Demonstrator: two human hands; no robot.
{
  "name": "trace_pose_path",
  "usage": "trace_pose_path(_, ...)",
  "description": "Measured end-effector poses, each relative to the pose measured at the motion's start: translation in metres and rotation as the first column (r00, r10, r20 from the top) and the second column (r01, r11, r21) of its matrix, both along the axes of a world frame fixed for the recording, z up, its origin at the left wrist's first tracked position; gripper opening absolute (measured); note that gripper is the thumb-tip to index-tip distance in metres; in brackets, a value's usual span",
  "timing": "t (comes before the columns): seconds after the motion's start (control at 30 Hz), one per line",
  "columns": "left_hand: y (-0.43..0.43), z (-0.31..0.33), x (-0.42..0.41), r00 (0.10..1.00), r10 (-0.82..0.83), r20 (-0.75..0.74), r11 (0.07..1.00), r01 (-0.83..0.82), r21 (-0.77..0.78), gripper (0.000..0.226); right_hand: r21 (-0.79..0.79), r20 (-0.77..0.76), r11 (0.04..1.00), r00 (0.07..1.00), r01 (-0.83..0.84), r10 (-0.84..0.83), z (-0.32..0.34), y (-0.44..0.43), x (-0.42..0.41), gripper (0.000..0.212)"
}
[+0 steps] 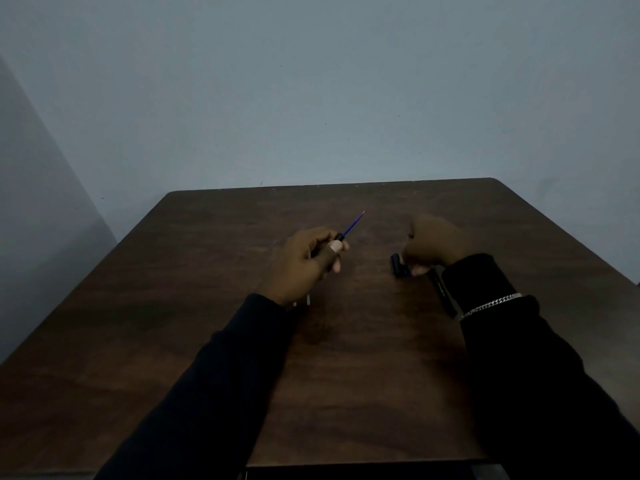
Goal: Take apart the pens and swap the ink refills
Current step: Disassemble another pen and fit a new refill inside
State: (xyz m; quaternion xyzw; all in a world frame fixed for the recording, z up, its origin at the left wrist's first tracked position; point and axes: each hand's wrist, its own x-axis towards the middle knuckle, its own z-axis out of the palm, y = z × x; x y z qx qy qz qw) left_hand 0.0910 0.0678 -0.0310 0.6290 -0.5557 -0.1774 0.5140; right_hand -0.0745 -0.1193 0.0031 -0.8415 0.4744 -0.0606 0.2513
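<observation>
We are gripping a black pen barrel (337,237) in our left hand (304,261), with the fingers and thumb curled round it, above the middle of the tabletop (346,375). A blue refill (353,225) is sticking out of the barrel's front end, and its fine tip is pointing up and away toward the far edge.

Our right hand (434,242) is hovering closer to the right edge, level with the left hand and well apart from it. It is blurred. Its fingers are curling inward with the fingertips (420,270) down near the wood, and we cannot tell whether they are pinching anything. A dark pen piece (398,266) is lying just beside those fingertips, on the side toward the centre. A second pen body (442,294), black with faint print, is lying on the wood under our right wrist, running toward the near edge.

Two small pale pieces (308,299) are showing just beside our left wrist, too small to identify. We are wearing dark sleeves (207,393), and a silver chain bracelet (491,302) is sitting over the right cuff.
</observation>
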Motion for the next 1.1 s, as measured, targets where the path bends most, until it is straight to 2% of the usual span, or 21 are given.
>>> trace_pose_path(0.13, 0.0, 0.002, -0.002, 1.0, 0.007, 0.006, 1.0, -0.007, 0.001, 0.025, -0.002, -0.022, 1.0, 1.0, 0.02, -0.02, -0.002, 0.002, 0.002, 0.013)
trace_pose_path(0.37, 0.003, 0.005, -0.004, 1.0, 0.016, -0.006, 1.0, -0.016, 0.024, 0.023, -0.103, -0.092, 0.994, 0.995, 0.022, -0.032, -0.002, 0.009, 0.003, 0.02)
trace_pose_path(0.57, 0.004, 0.006, -0.006, 1.0, 0.017, 0.009, 0.999, -0.018, 0.028, 0.023, -0.103, -0.132, 0.995, 0.991, -0.004, -0.01, 0.002, 0.015, 0.005, 0.024)
trace_pose_path(0.7, 0.004, 0.006, -0.006, 1.0, 0.009, -0.003, 1.0, -0.009, 0.028, 0.023, -0.152, -0.019, 0.987, 0.998, 0.056, -0.06, 0.009, 0.014, -0.002, 0.028)
trace_pose_path(0.77, 0.004, 0.006, -0.006, 1.0, 0.01, -0.009, 1.0, -0.01, 0.029, 0.023, -0.166, 0.149, 0.982, 0.987, 0.088, -0.064, 0.013, 0.013, -0.005, 0.025)
trace_pose_path(0.83, 0.004, 0.005, -0.006, 1.0, 0.009, -0.007, 1.0, -0.009, 0.03, 0.023, -0.054, 0.403, 0.996, 0.914, 0.071, -0.044, 0.015, 0.015, -0.005, 0.018)
trace_pose_path(0.93, 0.003, 0.005, -0.005, 1.0, 0.013, -0.006, 1.0, -0.013, 0.029, 0.024, 0.192, 0.727, 0.975, 0.684, -0.111, -0.065, 0.023, 0.023, -0.005, 0.014)
trace_pose_path(1.0, 0.003, 0.005, -0.005, 1.0, 0.013, -0.006, 1.0, -0.013, 0.028, 0.024, 0.268, 0.836, 0.93, 0.54, -0.25, -0.096, 0.029, 0.028, -0.004, 0.01)
trace_pose_path(1.1, 0.002, 0.005, -0.004, 1.0, 0.013, -0.001, 0.999, -0.013, 0.033, 0.024, 0.298, 0.892, 0.883, 0.435, -0.363, -0.122, 0.033, 0.034, -0.002, 0.009)
